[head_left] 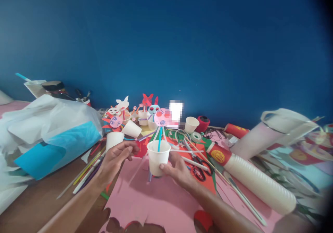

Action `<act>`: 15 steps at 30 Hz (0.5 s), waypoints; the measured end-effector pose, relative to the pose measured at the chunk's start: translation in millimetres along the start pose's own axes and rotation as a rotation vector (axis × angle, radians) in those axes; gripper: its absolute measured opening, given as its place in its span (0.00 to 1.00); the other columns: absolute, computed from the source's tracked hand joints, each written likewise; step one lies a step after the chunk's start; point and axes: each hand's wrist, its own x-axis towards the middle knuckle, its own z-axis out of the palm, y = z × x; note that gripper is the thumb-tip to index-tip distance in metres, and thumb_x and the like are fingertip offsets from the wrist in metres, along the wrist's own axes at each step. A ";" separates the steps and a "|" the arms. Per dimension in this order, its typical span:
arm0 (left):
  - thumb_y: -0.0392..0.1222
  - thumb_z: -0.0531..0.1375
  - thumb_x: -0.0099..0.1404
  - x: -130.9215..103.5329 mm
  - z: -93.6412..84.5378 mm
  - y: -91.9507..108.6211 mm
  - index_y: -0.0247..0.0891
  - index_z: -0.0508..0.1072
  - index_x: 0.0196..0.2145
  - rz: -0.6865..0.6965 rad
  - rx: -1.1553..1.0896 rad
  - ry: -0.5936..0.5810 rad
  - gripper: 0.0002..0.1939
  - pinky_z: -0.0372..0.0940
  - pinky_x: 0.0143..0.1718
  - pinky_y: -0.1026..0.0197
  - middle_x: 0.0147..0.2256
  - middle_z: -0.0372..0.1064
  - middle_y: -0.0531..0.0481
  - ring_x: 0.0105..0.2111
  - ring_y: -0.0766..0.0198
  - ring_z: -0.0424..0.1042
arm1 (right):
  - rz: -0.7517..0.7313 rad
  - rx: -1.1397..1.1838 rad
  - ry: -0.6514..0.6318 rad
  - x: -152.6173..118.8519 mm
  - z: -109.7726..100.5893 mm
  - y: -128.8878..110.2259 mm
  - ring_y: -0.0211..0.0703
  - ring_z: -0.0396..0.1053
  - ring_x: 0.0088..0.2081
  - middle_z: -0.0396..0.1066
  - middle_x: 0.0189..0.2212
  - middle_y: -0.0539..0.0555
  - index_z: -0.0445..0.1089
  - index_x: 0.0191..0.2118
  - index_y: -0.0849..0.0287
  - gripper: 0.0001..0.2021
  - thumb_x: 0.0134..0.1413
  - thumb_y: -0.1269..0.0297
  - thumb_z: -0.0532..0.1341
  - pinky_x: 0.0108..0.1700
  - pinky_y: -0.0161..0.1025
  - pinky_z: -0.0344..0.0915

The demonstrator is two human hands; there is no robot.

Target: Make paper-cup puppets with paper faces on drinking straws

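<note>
My right hand point(179, 169) grips a white paper cup point(157, 156) from its right side, thumb on the front wall. A blue drinking straw point(159, 141) stands in the cup. It carries a round pink paper face point(161, 118) with drawn-on eyes, and pale strips slant down beside it. To the left of the cup, apart from it, my left hand point(118, 155) is loosely bent with nothing visible in its fingers. Below both hands lies a sheet of pink paper point(145, 201) with cut-out edges. Another white paper cup point(114, 141) stands behind my left hand.
Several paper-animal cups stand at the back, including a blue face point(154, 110). Scissors point(199, 167) and a tape roll point(196, 137) lie to the right, beside a long stack of paper cups point(260, 181). A plastic bag point(70, 118) and coloured straws point(88, 170) lie left.
</note>
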 end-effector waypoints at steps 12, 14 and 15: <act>0.41 0.60 0.55 3.6 7.1 -5.0 0.34 0.72 0.34 -0.009 -0.037 0.031 0.10 0.60 0.27 0.64 0.30 0.72 0.46 0.30 0.62 0.68 | 0.113 -0.028 -0.118 -2.5 -0.7 -7.8 0.48 0.66 0.39 0.70 0.36 0.54 0.67 0.41 0.61 0.18 0.44 0.56 0.62 0.42 0.43 0.61; 0.41 0.59 0.55 3.8 5.2 -6.0 0.35 0.72 0.34 -0.009 -0.038 0.013 0.09 0.60 0.27 0.64 0.29 0.72 0.46 0.30 0.62 0.68 | 0.103 -0.058 -0.153 -2.3 -0.3 -7.3 0.47 0.65 0.39 0.69 0.35 0.53 0.67 0.40 0.61 0.18 0.45 0.56 0.62 0.41 0.41 0.60; 0.41 0.59 0.55 3.7 4.5 -6.4 0.35 0.72 0.34 -0.006 -0.041 0.008 0.09 0.60 0.27 0.64 0.29 0.72 0.47 0.29 0.62 0.68 | 0.098 -0.068 -0.173 -2.1 0.0 -6.4 0.46 0.65 0.38 0.69 0.34 0.53 0.67 0.39 0.61 0.17 0.45 0.56 0.61 0.40 0.40 0.60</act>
